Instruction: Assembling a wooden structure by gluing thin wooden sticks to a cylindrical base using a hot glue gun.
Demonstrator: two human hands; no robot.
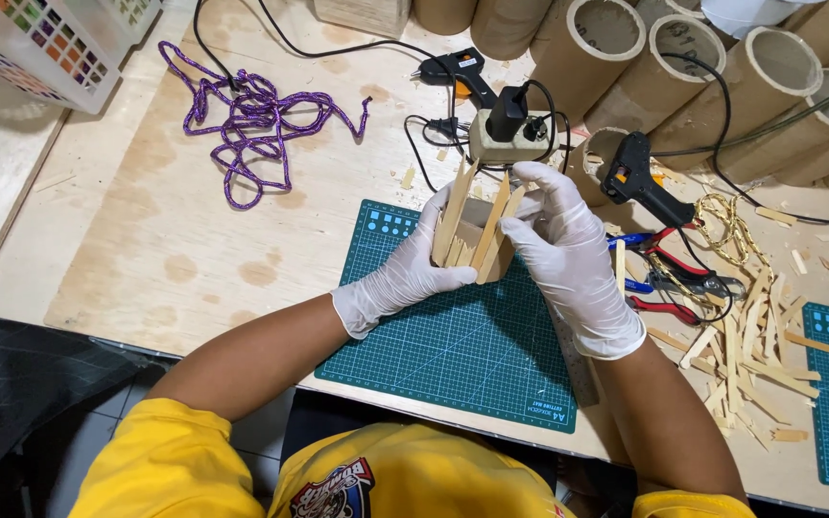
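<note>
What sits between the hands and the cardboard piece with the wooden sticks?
Nothing visible: the left hand and right hand already grip the cardboard piece directly, pressing wooden sticks against it above the green cutting mat.

packages: none | labels: none | signs: none | screens: none

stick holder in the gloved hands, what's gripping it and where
Both hands hold the stick-clad holder: left hand wraps its left side, right hand pinches a stick near its top.

My plywood counter (194,259) carries a green cutting mat (462,345), purple cord (256,120), glue guns (640,177) and loose wooden sticks (750,355).
</note>
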